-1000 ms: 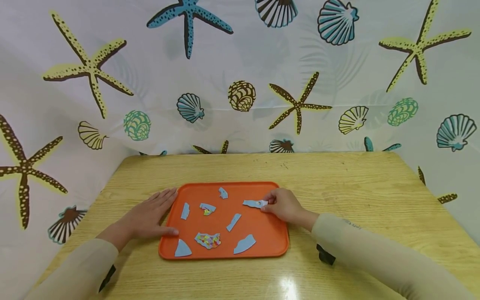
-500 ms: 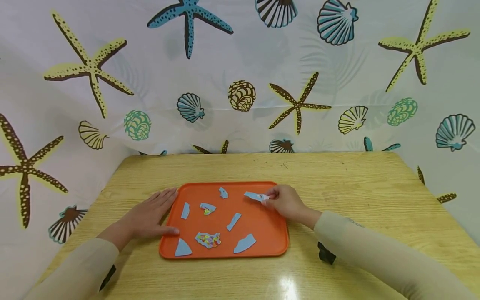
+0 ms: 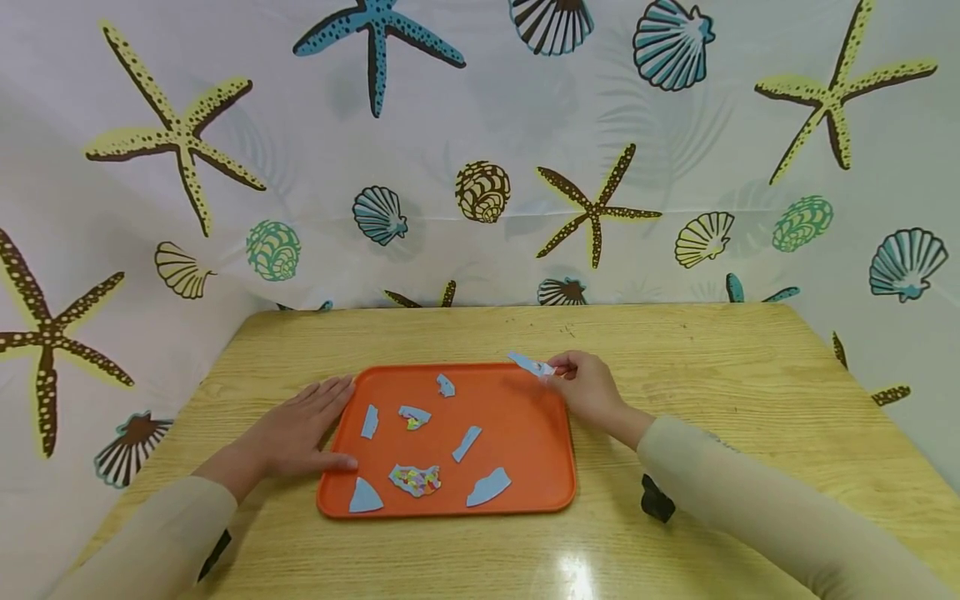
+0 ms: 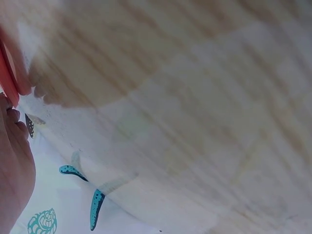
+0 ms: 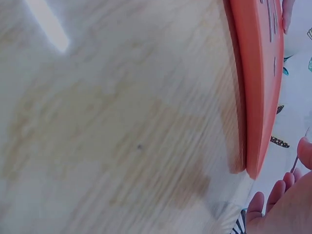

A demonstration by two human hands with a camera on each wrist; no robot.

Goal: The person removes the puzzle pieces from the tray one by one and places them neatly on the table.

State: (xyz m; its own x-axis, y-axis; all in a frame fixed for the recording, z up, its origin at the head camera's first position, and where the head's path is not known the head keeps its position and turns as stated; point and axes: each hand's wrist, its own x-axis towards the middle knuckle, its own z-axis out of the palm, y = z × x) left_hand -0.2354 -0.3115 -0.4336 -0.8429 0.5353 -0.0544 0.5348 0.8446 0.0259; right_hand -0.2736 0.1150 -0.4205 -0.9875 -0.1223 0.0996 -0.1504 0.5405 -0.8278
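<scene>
My right hand (image 3: 596, 392) pinches the end of a torn light-blue piece of paper (image 3: 528, 363) with a small coloured mark. It holds the piece tilted in the air over the back right corner of the orange tray (image 3: 525, 450). In the right wrist view the piece (image 5: 295, 163) shows edge-on between thumb and fingers. My left hand (image 3: 300, 429) lies with straight fingers along the tray's left side, its thumb over the rim. Several torn pieces lie apart on the tray, among them a multicoloured one (image 3: 416, 480), a curved-edged one (image 3: 488, 487) and a triangular one (image 3: 365, 496).
The tray rests on a wooden table (image 3: 675, 350). Behind and beside the table hangs a white cloth (image 3: 435, 258) printed with starfish and shells. A light glare (image 3: 576, 575) shows on the table near the front.
My right hand has lifted the torn piece of paper off the tray and carried it up, back and slightly right. The left hand and the other pieces have stayed in place.
</scene>
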